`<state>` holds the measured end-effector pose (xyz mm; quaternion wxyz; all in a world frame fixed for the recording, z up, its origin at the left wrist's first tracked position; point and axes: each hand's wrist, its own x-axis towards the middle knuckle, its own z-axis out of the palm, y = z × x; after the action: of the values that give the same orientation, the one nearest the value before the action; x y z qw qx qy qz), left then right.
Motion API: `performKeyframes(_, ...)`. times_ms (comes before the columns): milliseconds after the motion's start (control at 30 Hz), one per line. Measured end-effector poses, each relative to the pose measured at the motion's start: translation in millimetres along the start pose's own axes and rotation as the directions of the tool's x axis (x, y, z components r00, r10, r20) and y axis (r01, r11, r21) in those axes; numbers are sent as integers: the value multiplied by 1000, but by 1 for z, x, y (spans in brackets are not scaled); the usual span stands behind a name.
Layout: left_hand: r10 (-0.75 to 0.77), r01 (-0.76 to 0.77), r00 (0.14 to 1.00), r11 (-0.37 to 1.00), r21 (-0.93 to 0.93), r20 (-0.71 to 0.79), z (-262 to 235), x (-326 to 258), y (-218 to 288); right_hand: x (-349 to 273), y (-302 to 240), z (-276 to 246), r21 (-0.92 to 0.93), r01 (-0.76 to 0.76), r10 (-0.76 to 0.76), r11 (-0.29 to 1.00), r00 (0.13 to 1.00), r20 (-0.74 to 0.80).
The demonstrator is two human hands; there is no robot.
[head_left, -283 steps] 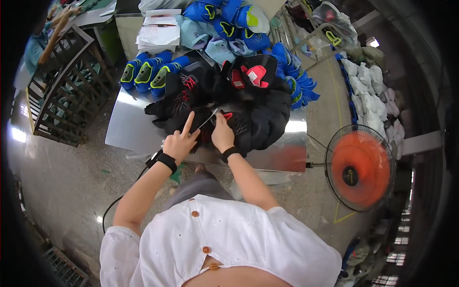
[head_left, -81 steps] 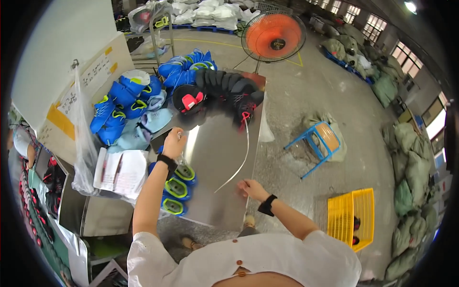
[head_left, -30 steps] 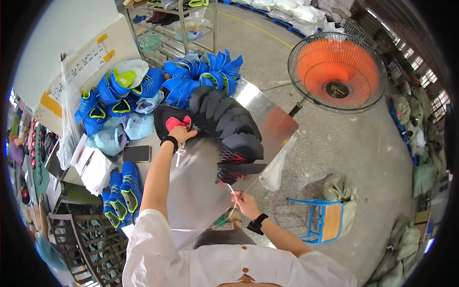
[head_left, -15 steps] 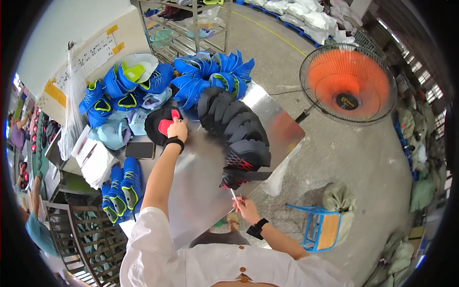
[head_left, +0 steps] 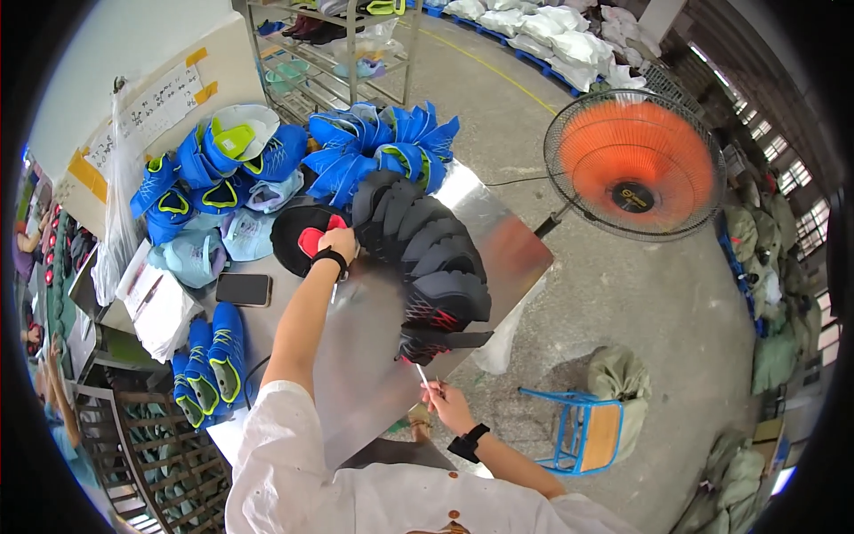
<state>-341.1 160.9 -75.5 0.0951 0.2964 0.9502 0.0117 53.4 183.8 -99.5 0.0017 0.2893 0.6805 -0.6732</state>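
While the left hand [head_left: 341, 242] rests closed over the black shoe upper with the red lining [head_left: 307, 240], pinning it flat on the shiny metal surface [head_left: 374, 356], the right hand [head_left: 447, 405] pinches a thin white lace [head_left: 422, 375] near the surface's near edge, fingers closed on it. That lace runs as a short slanted line up toward the row of black uppers [head_left: 427, 258], which overlap like tiles, their long axis running from the blue uppers [head_left: 374, 151] back toward the person. A phone [head_left: 243, 289] lies nearby.

white short-sleeved shirt | brown buttons | black wristband each wrist
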Motion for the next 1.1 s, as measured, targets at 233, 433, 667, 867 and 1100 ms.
performKeyframes(233, -99, 93, 992, 992, -85, -74, 0, -6, -9, 5, 7, -1, 89, 81, -83, 993, 996, 16)
performKeyframes(433, 230, -319, 924, 904, -285, -305, -85, -108, -4, 15, -8, -33, 207, 123, -76, 971, 972, -221)
performKeyframes(667, 136, -454, 826, 736, -502, -547, -163, -369, -35, -50, -84, -88, 495, 484, -299, 722, 863, -408)
performKeyframes(867, -375, -73, 741, 780, -622, -557, -136, -652, -118, -133, -139, 25, 445, 471, -595, 762, 780, 193)
performKeyframes(1100, -993, -202, -77, 104, -974, -90, 27, -1052, -102, -325, -135, 329, 385, 483, -471, 786, 66, 880)
